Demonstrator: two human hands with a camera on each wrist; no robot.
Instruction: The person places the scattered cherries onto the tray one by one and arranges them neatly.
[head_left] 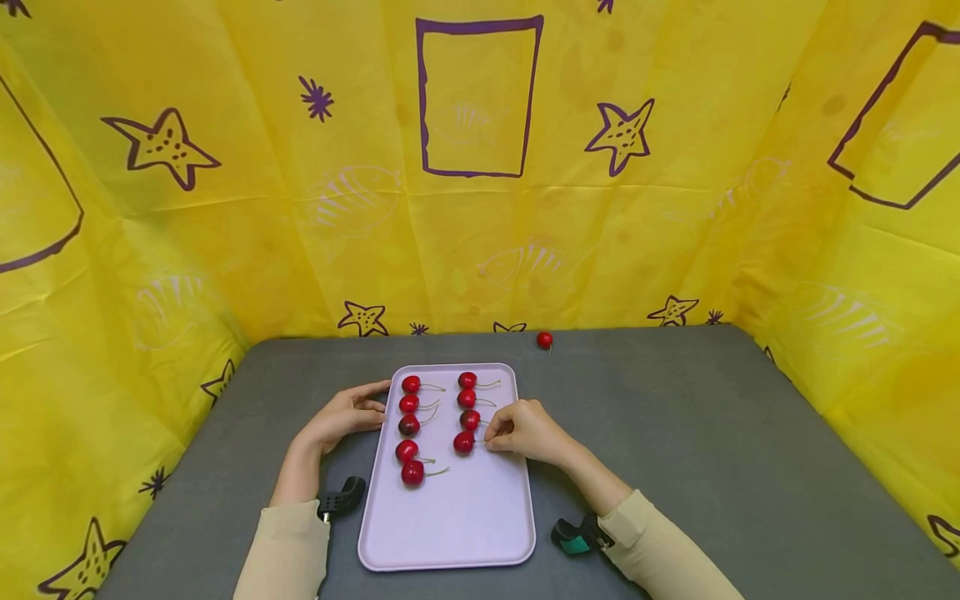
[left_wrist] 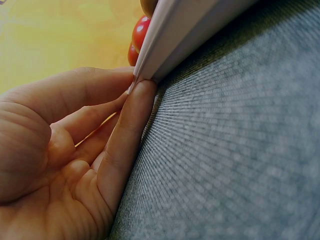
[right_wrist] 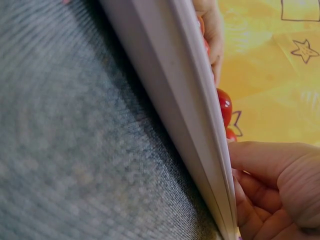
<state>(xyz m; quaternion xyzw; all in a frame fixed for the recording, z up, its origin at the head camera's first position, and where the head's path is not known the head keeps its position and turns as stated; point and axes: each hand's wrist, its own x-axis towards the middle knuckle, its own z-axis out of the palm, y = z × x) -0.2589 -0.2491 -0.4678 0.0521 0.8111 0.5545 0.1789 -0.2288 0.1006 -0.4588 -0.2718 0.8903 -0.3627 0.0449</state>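
A pale lilac tray lies on the grey table with two columns of red cherries with stems. My left hand rests its fairly straight fingers against the tray's left rim; the left wrist view shows these fingertips touching the rim. Over the tray's right side, my right hand pinches the stem of the nearest cherry in the right column between thumb and fingers. That cherry sits on the tray's surface. In the right wrist view the tray wall hides the pinching fingertips.
One loose cherry lies at the table's back edge, beyond the tray. The left column of cherries ends with a cherry nearest me. Yellow patterned cloth surrounds the grey table at the back and sides.
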